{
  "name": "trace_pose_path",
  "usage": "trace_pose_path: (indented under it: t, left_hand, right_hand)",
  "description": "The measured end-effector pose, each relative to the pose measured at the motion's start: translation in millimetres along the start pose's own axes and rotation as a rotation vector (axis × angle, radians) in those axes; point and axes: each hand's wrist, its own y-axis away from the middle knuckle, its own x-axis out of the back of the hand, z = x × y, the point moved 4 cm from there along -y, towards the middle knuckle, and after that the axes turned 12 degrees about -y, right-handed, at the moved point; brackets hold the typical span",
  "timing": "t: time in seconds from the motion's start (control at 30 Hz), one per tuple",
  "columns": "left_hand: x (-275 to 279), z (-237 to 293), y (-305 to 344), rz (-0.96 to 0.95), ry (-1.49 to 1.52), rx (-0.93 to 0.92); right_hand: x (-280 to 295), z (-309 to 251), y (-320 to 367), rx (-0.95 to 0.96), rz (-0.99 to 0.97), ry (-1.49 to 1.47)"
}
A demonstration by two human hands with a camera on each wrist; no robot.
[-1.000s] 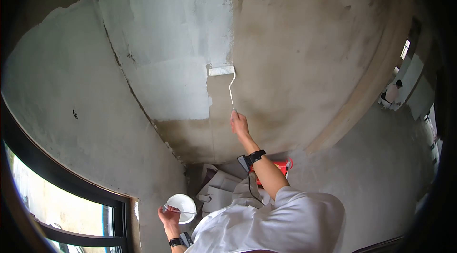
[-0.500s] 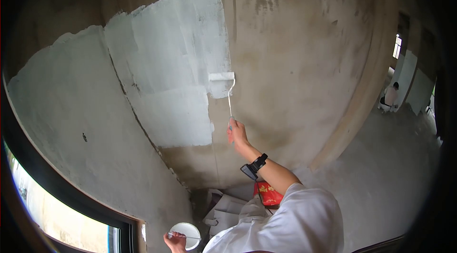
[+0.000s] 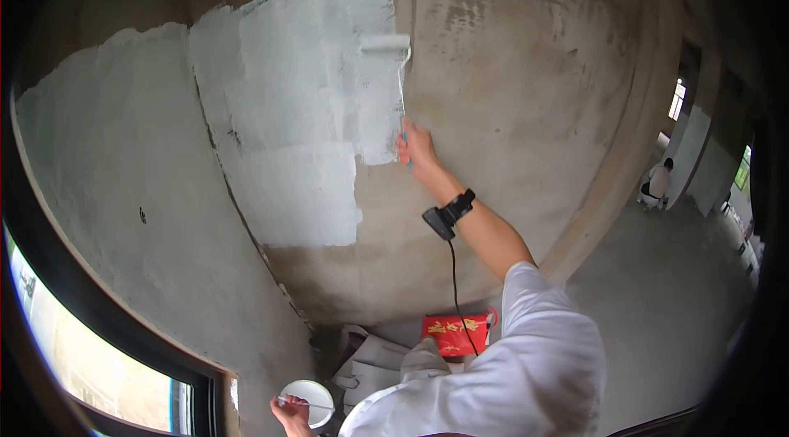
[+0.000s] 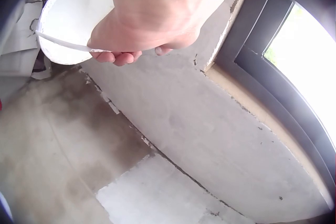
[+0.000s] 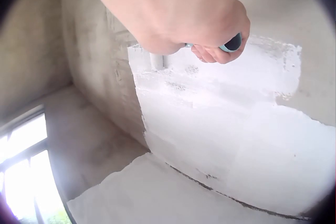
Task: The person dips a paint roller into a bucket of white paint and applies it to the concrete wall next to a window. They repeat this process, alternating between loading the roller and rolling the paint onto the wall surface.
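My right hand (image 3: 419,147) grips the blue handle of a paint roller (image 3: 385,43), whose white sleeve lies against the painted part of the wall, above the hand. In the right wrist view the handle's rounded dark end (image 5: 232,42) sticks out of the curled fingers, and the hand hides most of the roller. Low on the left, my left hand (image 3: 292,415) holds a white bucket (image 3: 328,393) by its thin handle. The left wrist view shows this bucket handle (image 4: 62,42) running across the open top into the curled fingers.
White coating (image 3: 288,100) covers part of the wall, with bare brown plaster (image 3: 509,133) to its right. A window (image 3: 107,355) is at lower left. On the floor lie a red package (image 3: 454,333) and pale sheets (image 3: 374,363). Another person (image 3: 656,184) crouches far right.
My right hand has moved the roller up the wall, from the lower edge of the white strip to well above it. The left hand still holds the bucket. The head view has shifted.
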Motion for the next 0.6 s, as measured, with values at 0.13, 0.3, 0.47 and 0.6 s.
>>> trace_pose_path:
  t: [0.13,0.3,0.47,0.6]
  left_hand:
    - [13.4,-0.2,-8.7,-0.040,0.006,-0.026]
    - [-3.9,7.7,10.9,-0.007,-0.005,0.005]
    - [-11.3,16.0,19.5,-0.002,-0.041,0.011]
    - [-25.3,22.5,28.6,0.002,-0.085,-0.012]
  right_hand:
    - [-22.6,-45.5,-21.4,0.027,-0.007,-0.018]
    - [-44.1,-92.5,-38.7,0.074,-0.025,-0.047]
    - [-58.8,-123.9,-49.5,0.147,-0.057,-0.053]
    - [-47.5,-119.8,-55.1,0.163,-0.050,-0.007]
